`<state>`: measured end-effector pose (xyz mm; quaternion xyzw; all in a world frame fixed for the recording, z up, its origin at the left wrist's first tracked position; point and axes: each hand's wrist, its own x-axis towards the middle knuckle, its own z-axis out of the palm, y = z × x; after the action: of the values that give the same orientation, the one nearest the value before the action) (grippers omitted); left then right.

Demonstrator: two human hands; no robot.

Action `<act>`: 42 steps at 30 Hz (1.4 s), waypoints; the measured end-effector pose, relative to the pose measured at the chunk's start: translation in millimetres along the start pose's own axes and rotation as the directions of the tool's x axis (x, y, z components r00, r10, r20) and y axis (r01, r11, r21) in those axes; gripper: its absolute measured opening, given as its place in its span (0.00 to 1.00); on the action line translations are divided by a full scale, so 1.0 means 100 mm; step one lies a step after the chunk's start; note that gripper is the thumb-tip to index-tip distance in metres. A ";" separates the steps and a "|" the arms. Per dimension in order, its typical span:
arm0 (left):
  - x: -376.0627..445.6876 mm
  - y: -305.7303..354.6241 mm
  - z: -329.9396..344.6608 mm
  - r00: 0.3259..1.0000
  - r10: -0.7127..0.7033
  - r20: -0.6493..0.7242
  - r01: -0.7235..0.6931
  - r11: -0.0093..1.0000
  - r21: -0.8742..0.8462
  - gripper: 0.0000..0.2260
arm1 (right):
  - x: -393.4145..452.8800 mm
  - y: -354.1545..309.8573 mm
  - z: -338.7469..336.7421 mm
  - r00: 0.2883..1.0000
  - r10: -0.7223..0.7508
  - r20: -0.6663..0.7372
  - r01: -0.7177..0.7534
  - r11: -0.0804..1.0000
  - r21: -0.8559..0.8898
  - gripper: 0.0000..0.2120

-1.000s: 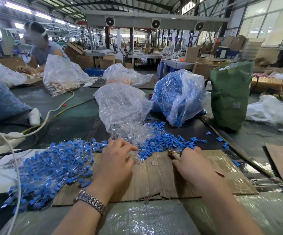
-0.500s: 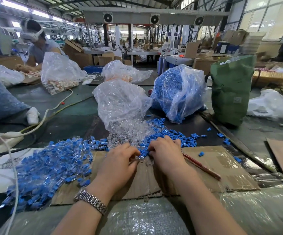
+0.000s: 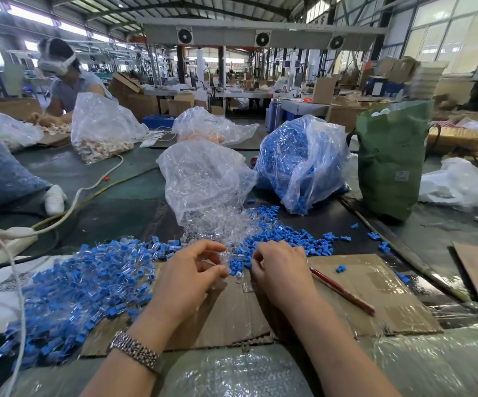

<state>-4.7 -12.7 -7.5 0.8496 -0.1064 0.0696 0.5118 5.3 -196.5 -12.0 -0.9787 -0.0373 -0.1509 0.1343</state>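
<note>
My left hand (image 3: 192,279), with a metal watch on its wrist, has curled fingers and pinches a small clear plastic piece (image 3: 224,260) at the edge of the clear pile (image 3: 220,227). A few centimetres to the right, my right hand (image 3: 282,272) curls its fingertips onto a small blue plastic piece (image 3: 240,265) in the loose blue heap (image 3: 283,234). Both hands hover over a flat sheet of cardboard (image 3: 375,285). A large spread of joined blue-and-clear pieces (image 3: 77,285) lies to the left.
A red-handled stick (image 3: 342,292) lies on the cardboard right of my right hand. Behind stand a clear bag (image 3: 203,173), a bag of blue pieces (image 3: 298,161) and a green bag (image 3: 389,159). White cables (image 3: 17,282) cross the left. Another person (image 3: 68,81) works far left.
My right hand put the red-handled stick down on the cardboard and moved left to meet my left hand. The two hands have since drawn slightly apart at the piles.
</note>
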 end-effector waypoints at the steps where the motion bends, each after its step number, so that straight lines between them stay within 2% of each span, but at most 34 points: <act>1: 0.00 0.00 0.00 1.000 -0.009 0.004 0.009 1.000 -0.017 0.14 | 0.00 0.00 0.00 1.000 -0.009 0.007 0.009 1.000 0.021 0.05; 4: 0.01 0.00 0.00 0.999 -0.032 0.015 0.033 0.998 -0.057 0.16 | 0.00 -0.01 0.02 0.996 -0.065 0.058 0.064 0.998 0.020 0.10; 7: 0.01 -0.01 -0.02 0.997 -0.062 0.046 0.069 0.985 -0.155 0.17 | 0.01 -0.01 0.02 0.993 -0.080 0.088 0.079 0.997 0.006 0.11; 10: 0.02 -0.01 -0.04 0.989 -0.121 0.087 0.143 0.933 -0.330 0.16 | 0.01 0.00 0.02 0.997 -0.073 0.010 0.072 0.992 0.106 0.07; 13: 0.03 -0.04 -0.05 0.983 -0.144 0.114 0.179 0.892 -0.415 0.12 | -0.03 0.02 -0.01 0.996 -0.050 -0.080 0.069 0.962 0.263 0.03; 15: 0.03 -0.05 -0.06 0.982 -0.134 0.137 0.180 0.884 -0.431 0.11 | -0.06 0.00 -0.05 0.996 0.019 -0.091 0.030 0.865 0.502 0.03; 17: 0.03 -0.06 -0.05 0.985 -0.111 0.134 0.156 0.904 -0.398 0.12 | -0.07 -0.05 -0.10 0.997 0.071 -0.038 -0.015 0.633 0.774 0.06; 19: 0.02 -0.05 -0.03 0.990 -0.086 0.112 0.120 0.932 -0.341 0.14 | -0.07 -0.07 -0.15 0.998 0.052 -0.018 -0.006 0.416 0.909 0.08; 20: 0.02 -0.05 -0.03 0.992 -0.074 0.105 0.104 0.940 -0.325 0.15 | -0.07 -0.06 -0.16 0.999 0.032 -0.023 0.010 0.371 0.929 0.08; 21: 0.02 -0.05 -0.03 0.993 -0.062 0.103 0.092 0.944 -0.317 0.16 | -0.07 -0.06 -0.18 0.999 0.011 -0.030 0.024 0.366 0.930 0.08; 32: 0.02 -0.05 -0.05 0.986 -0.041 0.164 0.113 0.881 -0.459 0.17 | -0.13 -0.10 -0.16 0.991 -0.085 -0.100 0.131 0.606 0.785 0.11; 36: 0.02 -0.04 -0.07 0.979 -0.060 0.197 0.160 0.823 -0.545 0.16 | -0.15 -0.11 -0.18 0.985 -0.121 -0.124 0.173 0.611 0.773 0.10; 42: 0.00 0.01 -0.07 0.979 -0.056 0.197 0.157 0.821 -0.549 0.17 | -0.16 -0.10 -0.20 0.981 -0.149 -0.122 0.190 0.634 0.750 0.08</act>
<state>-5.1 -6.8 -2.8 0.6688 -0.1181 -0.0672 0.7309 -16.6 -193.2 3.4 -0.8211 -0.1851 -0.1572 0.5166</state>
